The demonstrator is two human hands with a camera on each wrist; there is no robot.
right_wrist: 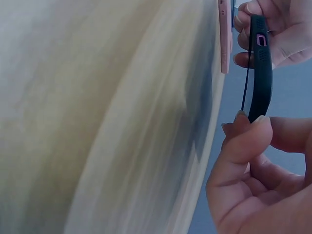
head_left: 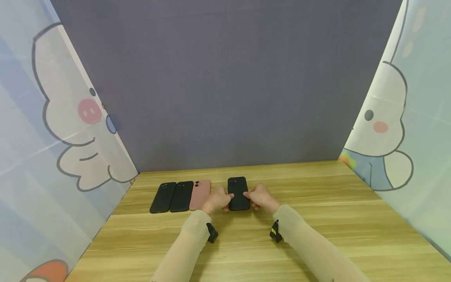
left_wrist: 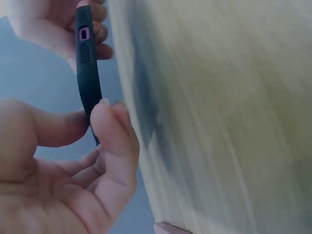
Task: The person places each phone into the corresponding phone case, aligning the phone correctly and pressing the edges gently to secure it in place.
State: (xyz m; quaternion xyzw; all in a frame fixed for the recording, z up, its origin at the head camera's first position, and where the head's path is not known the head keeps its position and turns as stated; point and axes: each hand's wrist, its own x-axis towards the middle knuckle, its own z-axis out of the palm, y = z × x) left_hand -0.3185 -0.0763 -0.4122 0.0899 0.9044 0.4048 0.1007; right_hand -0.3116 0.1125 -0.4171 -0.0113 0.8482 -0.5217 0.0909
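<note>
Between my two hands is a black-cased phone [head_left: 239,192], its back and camera lenses facing up in the head view. My left hand [head_left: 219,197] pinches its left edge with thumb and fingers. On the opposite edge, my right hand [head_left: 260,195] does the same. Both wrist views show the phone held off the table. A pink rim surrounds the port in the black case [left_wrist: 87,63] in the left wrist view. Along the case [right_wrist: 262,83] in the right wrist view, a thin dark edge stands slightly apart from the main body. The phone's front is hidden.
Left of my hands, a pink phone [head_left: 200,194] lies beside a black phone [head_left: 181,197] and another black phone [head_left: 163,198], in a row on the wooden table [head_left: 299,243]. A dark grey panel [head_left: 225,86] rises behind; printed curtains [head_left: 423,117] flank it.
</note>
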